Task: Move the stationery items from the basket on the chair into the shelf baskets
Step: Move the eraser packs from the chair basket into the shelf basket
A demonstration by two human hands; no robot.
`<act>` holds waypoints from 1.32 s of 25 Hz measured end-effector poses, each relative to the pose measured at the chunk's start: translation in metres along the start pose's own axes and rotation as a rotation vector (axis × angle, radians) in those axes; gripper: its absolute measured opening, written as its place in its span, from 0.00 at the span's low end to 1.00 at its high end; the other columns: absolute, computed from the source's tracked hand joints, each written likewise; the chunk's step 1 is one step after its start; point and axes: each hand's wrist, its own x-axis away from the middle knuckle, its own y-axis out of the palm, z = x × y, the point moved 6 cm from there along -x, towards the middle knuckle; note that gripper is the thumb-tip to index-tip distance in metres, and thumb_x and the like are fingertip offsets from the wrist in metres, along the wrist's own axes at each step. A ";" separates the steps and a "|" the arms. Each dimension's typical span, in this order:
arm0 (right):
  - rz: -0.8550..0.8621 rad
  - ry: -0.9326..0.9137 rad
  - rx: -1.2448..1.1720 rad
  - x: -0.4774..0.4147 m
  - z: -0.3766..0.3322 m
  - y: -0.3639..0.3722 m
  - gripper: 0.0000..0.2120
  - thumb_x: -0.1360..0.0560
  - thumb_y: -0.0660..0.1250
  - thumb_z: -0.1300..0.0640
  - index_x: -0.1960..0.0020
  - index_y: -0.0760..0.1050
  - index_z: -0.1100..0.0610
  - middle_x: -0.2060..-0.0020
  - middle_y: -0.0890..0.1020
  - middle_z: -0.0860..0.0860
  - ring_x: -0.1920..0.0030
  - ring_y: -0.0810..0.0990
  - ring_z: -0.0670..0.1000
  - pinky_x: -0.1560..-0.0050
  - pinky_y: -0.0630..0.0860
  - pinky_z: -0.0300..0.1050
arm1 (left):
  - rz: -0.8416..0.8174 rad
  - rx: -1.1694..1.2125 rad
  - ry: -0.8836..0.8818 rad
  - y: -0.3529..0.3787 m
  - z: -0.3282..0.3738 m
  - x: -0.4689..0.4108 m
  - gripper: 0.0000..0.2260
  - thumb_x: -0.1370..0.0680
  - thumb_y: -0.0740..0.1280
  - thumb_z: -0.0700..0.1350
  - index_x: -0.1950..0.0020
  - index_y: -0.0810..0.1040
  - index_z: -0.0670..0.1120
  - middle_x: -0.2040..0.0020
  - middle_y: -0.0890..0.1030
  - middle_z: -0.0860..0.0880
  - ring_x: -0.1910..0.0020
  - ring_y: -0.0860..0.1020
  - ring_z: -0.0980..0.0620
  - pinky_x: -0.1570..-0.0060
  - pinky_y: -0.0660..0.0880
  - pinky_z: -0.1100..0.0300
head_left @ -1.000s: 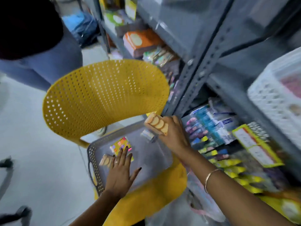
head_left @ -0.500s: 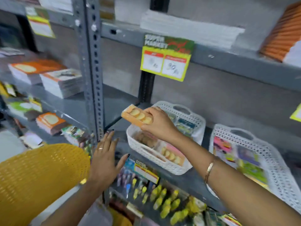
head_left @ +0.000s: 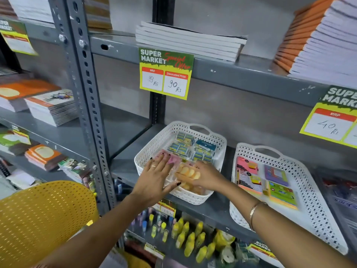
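While both hands sit over the left white shelf basket, the right hand has its fingers curled around an orange pack of round yellow erasers, holding it low at the basket's front-right corner — it looks to be touching the packs already in there, though I can't tell whether it has full weight on them. More of the same orange packs lie underneath, along the front wall. The left hand is flat and spread, fingers splayed, gripping nothing; its palm is over the basket's front rim and its fingertips rest on a pink pack inside. Ring on one finger, dark nail polish. Gold bangle on the right wrist.

Further back in that basket: blue-and-yellow boxed packs, in rows against the rear wall.

A second white basket stands just beside it to the right on the same grey shelf, apart from it, holding flat sticky-note style packs in pink, purple and green.

Price tag on the shelf edge above reads "SUPER MARKET", 99 Rs / 90 Rs. Notebook stack sits on that upper shelf. Yellow perforated chair back is at lower left — the chair's basket isn't in frame. Shelf below holds yellow bottles, blurry.
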 end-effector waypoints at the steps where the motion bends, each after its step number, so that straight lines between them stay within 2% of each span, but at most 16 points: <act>1: -0.023 0.014 -0.014 0.002 0.003 0.005 0.30 0.32 0.69 0.46 0.36 0.66 0.58 0.39 0.73 0.56 0.38 0.70 0.56 0.47 0.68 0.46 | -0.013 0.003 0.009 0.002 0.000 -0.001 0.38 0.28 0.38 0.69 0.26 0.56 0.48 0.23 0.53 0.47 0.25 0.47 0.51 0.27 0.43 0.50; 4: -0.052 0.034 0.028 0.004 0.007 0.015 0.39 0.31 0.69 0.49 0.26 0.54 0.53 0.28 0.65 0.54 0.30 0.65 0.56 0.36 0.71 0.51 | 0.000 0.036 0.012 0.004 0.000 0.000 0.37 0.27 0.40 0.69 0.29 0.65 0.49 0.26 0.64 0.47 0.26 0.56 0.48 0.28 0.48 0.48; 8: -0.021 -0.008 0.147 0.005 0.007 0.020 0.36 0.30 0.68 0.45 0.28 0.56 0.53 0.27 0.65 0.51 0.30 0.66 0.54 0.38 0.73 0.53 | 0.046 0.101 -0.007 0.003 0.000 0.003 0.31 0.25 0.49 0.68 0.34 0.72 0.49 0.32 0.73 0.48 0.30 0.64 0.47 0.30 0.53 0.48; 15: -0.038 -0.033 0.218 0.005 0.006 0.024 0.34 0.29 0.64 0.36 0.32 0.59 0.53 0.33 0.72 0.51 0.34 0.70 0.54 0.46 0.73 0.51 | 0.110 0.135 -0.011 0.004 -0.001 0.003 0.30 0.25 0.49 0.67 0.34 0.72 0.49 0.32 0.73 0.48 0.31 0.66 0.47 0.30 0.54 0.47; 22: -0.064 -0.031 0.195 0.006 0.004 0.023 0.43 0.32 0.61 0.31 0.27 0.53 0.53 0.29 0.67 0.52 0.32 0.68 0.55 0.41 0.72 0.52 | 0.112 0.121 -0.013 0.007 -0.002 0.003 0.31 0.26 0.49 0.68 0.34 0.72 0.49 0.32 0.73 0.48 0.32 0.67 0.48 0.30 0.55 0.48; 25: -0.068 -0.023 0.193 0.005 0.004 0.023 0.41 0.31 0.62 0.32 0.28 0.53 0.53 0.30 0.68 0.51 0.33 0.69 0.54 0.42 0.72 0.52 | 0.110 0.106 -0.020 0.007 -0.002 0.003 0.29 0.25 0.51 0.67 0.32 0.69 0.50 0.30 0.71 0.48 0.30 0.64 0.48 0.29 0.53 0.48; 29: -0.088 -0.011 0.009 0.009 0.001 0.015 0.41 0.32 0.70 0.41 0.27 0.55 0.53 0.30 0.66 0.53 0.32 0.68 0.54 0.36 0.72 0.53 | 0.153 0.138 -0.021 0.001 -0.003 0.007 0.34 0.25 0.47 0.68 0.24 0.49 0.50 0.23 0.50 0.49 0.25 0.43 0.50 0.28 0.41 0.44; 31: -0.013 -0.028 -0.030 0.011 -0.008 0.000 0.36 0.32 0.73 0.48 0.30 0.60 0.54 0.33 0.68 0.54 0.34 0.70 0.55 0.37 0.72 0.54 | 0.238 0.177 -0.084 -0.006 -0.014 0.021 0.36 0.25 0.47 0.67 0.24 0.46 0.48 0.23 0.47 0.47 0.25 0.39 0.49 0.28 0.40 0.45; 33: 0.192 -0.127 0.065 0.013 -0.033 -0.017 0.30 0.30 0.71 0.52 0.33 0.63 0.55 0.36 0.70 0.55 0.37 0.71 0.56 0.42 0.74 0.53 | 0.289 0.188 -0.180 -0.009 -0.035 0.048 0.36 0.24 0.48 0.66 0.24 0.48 0.45 0.23 0.48 0.45 0.25 0.40 0.48 0.28 0.41 0.46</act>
